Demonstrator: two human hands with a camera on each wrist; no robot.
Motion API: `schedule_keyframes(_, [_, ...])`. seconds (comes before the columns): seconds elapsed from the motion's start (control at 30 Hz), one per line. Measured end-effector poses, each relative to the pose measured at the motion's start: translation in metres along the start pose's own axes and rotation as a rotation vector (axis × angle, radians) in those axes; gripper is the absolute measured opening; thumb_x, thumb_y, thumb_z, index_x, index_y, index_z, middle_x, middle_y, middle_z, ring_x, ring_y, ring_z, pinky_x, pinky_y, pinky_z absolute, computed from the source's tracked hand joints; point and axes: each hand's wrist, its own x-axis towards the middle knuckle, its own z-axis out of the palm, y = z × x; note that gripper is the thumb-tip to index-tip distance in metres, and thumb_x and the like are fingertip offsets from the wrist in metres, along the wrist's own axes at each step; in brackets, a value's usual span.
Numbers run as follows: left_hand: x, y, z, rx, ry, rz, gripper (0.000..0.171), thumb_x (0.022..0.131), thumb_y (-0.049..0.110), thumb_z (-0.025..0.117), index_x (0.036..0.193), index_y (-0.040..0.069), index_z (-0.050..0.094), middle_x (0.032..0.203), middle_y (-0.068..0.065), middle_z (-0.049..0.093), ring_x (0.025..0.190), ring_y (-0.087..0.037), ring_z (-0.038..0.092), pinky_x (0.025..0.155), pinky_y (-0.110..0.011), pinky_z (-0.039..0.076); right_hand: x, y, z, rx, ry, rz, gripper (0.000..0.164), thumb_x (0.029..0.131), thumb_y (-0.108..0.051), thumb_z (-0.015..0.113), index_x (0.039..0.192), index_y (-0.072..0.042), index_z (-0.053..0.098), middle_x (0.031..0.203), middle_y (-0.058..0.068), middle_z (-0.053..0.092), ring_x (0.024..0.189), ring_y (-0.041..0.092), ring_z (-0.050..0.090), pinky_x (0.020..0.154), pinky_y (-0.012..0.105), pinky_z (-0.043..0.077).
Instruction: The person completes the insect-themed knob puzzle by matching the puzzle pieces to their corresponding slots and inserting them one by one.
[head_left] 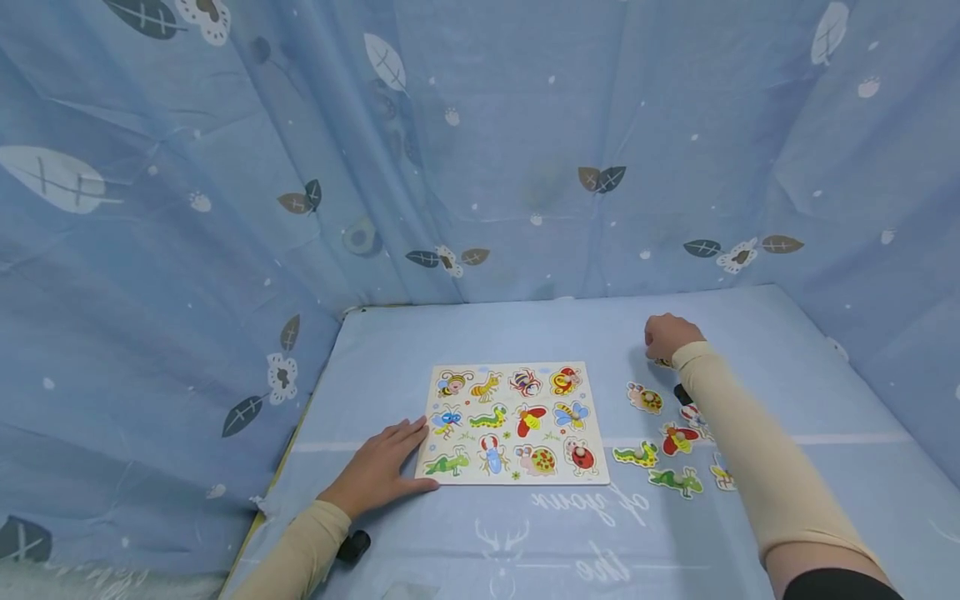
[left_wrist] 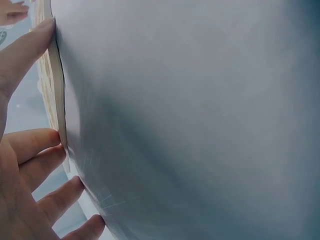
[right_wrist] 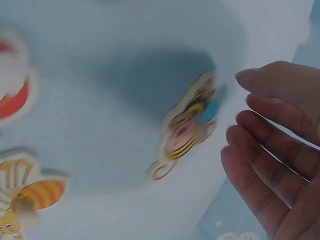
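Observation:
My left hand (head_left: 378, 467) lies with fingers extended at the left edge of an insect puzzle board (head_left: 513, 429). The left wrist view shows the thumb and fingertips touching the rim of the board (left_wrist: 56, 82). At the right, my right hand (head_left: 670, 335) hovers over the loose pieces. In the right wrist view, its loosely bent fingers are apart from a bee puzzle piece (right_wrist: 187, 122), which is tilted on edge just off the fingertips. Left of it is an orange-striped insect piece (right_wrist: 42, 195) with a knob, and a red-and-white piece (right_wrist: 15, 97) is cut off by the frame.
Loose pieces lie right of the board: a snail piece (head_left: 645, 397), a red-winged insect piece (head_left: 678, 438), a caterpillar piece (head_left: 636, 454) and a grasshopper piece (head_left: 677, 481). Small black blocks (head_left: 354, 546) sit by the wrists. A blue patterned curtain (head_left: 525, 150) hangs behind the cloth-covered table (head_left: 465, 337).

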Motion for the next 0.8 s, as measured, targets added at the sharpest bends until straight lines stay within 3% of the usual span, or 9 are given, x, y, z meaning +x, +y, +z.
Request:
schedule_keyframes(0.17, [-0.001,0.0,0.0,-0.016,0.003,0.004,0.097,0.073,0.079,0.061,0.148,0.019,0.045,0.155,0.006,0.04,0.142,-0.026,0.04,0.108,-0.051,0.041,-0.007,0.023,0.004,0.045,-0.037,0.015,0.004,0.083,-0.005,0.068,0.084,-0.003,0.07,0.074,0.007,0.067,0.063,0.021,0.057,0.054,0.033,0.048])
schedule_keyframes(0.33, [-0.001,0.001,-0.001,-0.029,0.011,0.007,0.097,0.073,0.078,0.062,0.148,0.018,0.045,0.155,0.006,0.04,0.142,-0.027,0.04,0.109,-0.052,0.041,-0.003,0.036,0.01,0.09,-0.042,-0.002,0.005,0.082,-0.002,0.066,0.084,-0.002,0.071,0.075,0.007,0.068,0.064,0.021,0.057,0.056,0.032,0.048])
schedule_keyframes(0.8, [-0.001,-0.001,0.0,-0.019,0.019,0.015,0.097,0.073,0.078,0.061,0.148,0.018,0.045,0.154,0.005,0.041,0.141,-0.027,0.041,0.107,-0.051,0.042,0.001,0.035,0.011,0.126,-0.084,0.026,0.007,0.083,0.002,0.064,0.084,-0.001,0.071,0.075,0.009,0.068,0.064,0.021,0.057,0.054,0.029,0.047])
